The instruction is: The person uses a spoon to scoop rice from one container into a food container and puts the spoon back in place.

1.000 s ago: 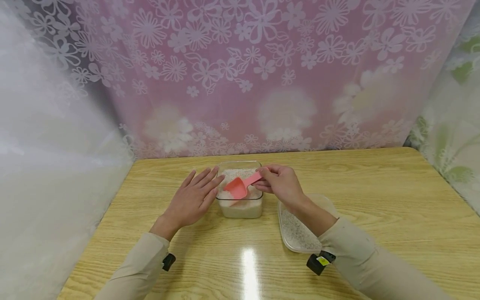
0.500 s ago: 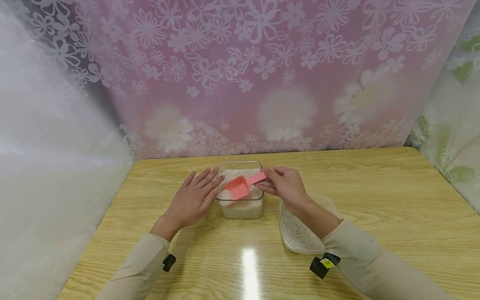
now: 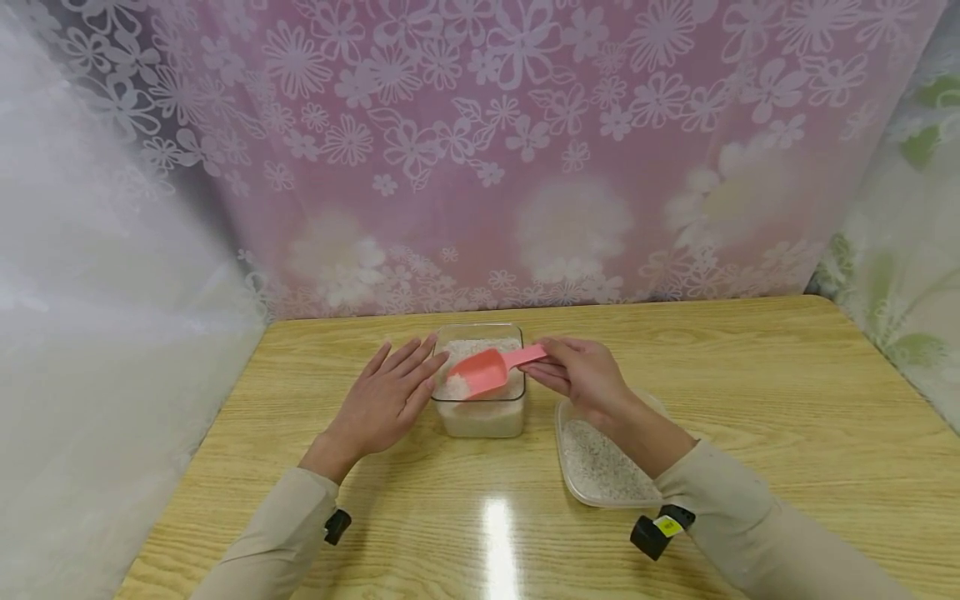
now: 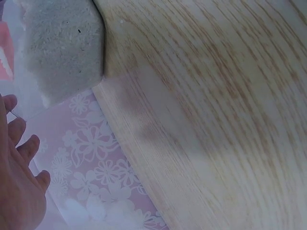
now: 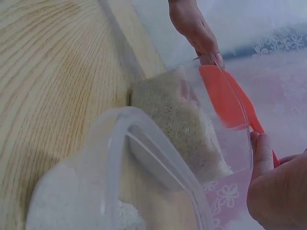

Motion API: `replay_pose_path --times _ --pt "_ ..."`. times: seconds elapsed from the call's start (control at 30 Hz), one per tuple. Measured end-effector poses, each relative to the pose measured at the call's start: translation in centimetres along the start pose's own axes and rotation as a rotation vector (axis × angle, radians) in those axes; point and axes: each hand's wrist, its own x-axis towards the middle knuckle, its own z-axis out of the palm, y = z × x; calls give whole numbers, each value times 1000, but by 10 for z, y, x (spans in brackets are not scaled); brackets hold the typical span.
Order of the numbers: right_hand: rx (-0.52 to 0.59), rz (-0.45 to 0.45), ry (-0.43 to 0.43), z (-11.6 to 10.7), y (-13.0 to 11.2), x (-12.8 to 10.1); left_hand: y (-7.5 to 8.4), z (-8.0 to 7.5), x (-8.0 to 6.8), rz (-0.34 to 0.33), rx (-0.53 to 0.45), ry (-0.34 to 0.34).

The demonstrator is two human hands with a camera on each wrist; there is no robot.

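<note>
Head view showed a wooden table (image 3: 750,392) backed by a pink floral curtain (image 3: 525,150), with pale sheeting on both sides. Near the middle of the table stood a clear square container (image 3: 480,417) filled with rice (image 3: 480,346). Just to its right, on the near side, lay a shallow clear tray (image 3: 592,467) holding a thin layer of grains, partly hidden under the right forearm.

Left hand (image 3: 386,398) lay flat on the table, fingers straight and spread a little, fingertips touching the left wall of the container. It held nothing. Left wrist view caught only the edge of that hand (image 4: 17,177), fingers loosely extended, with the rice-filled container (image 4: 62,48) at the top left corner and bare wood beside it.

Right hand (image 3: 585,375) pinched the handle of a pink scoop (image 3: 487,369) between thumb and curled fingers, a narrow grip at the handle's end. Scoop sat above the container opening, bowl tilted down to the left, with some rice inside the bowl. Whether the bowl touched the rice below could not be told.

Right wrist view showed the same hand (image 5: 278,191) at the lower right, thumb along the scoop (image 5: 225,96) handle, the container wall between camera and scoop, and the tray's rim (image 5: 144,139) in front.
</note>
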Motion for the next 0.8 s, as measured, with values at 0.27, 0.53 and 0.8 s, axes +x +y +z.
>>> replay_pose_path --times 0.27,0.53,0.8 --pt "92 16 -25 -13 -5 -3 1 0 0 -7 -3 -9" --pt "153 9 -35 -27 -17 -10 1 1 0 -6 -17 -3" --pt "205 -10 -54 -38 -29 -17 -1 2 0 -7 -13 -3"
